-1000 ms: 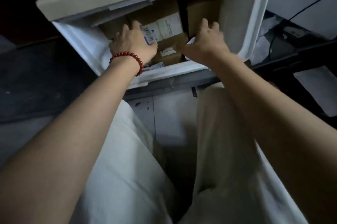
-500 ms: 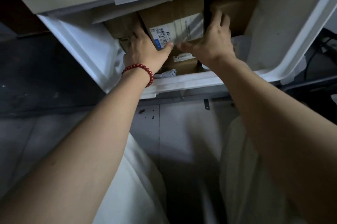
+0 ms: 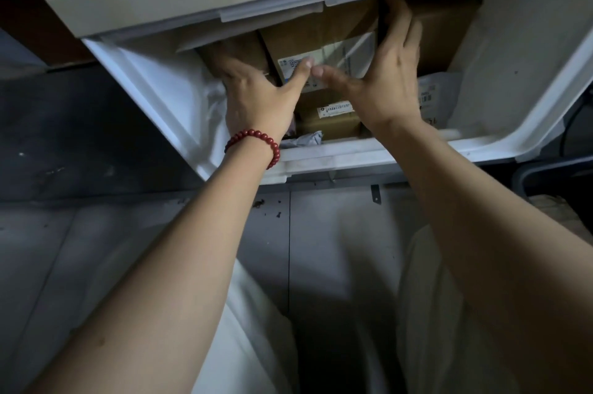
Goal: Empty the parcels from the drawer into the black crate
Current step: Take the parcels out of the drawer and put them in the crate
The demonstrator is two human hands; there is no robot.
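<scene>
The white drawer (image 3: 353, 156) stands pulled out under a beige cabinet top. Inside lies a large cardboard box (image 3: 321, 34) with a white shipping label. My left hand (image 3: 256, 95), with a red bead bracelet at the wrist, grips the box's left side, its thumb on the labelled top and its fingers hidden down the side. My right hand (image 3: 385, 82) grips the right side, fingers reaching into the gap beside the box, thumb on top. The two thumbs almost meet. The black crate is not in view.
A smaller labelled box (image 3: 327, 120) lies under the large one. Another brown box (image 3: 446, 24) sits at the back right, above a white mailer bag (image 3: 439, 95). A crumpled grey bag (image 3: 305, 140) lies at the drawer's front. My light trousers and grey floor are below.
Both hands have slid further along the sides of the large box, the right one deeper into the gap. The view has closed in on the drawer.
</scene>
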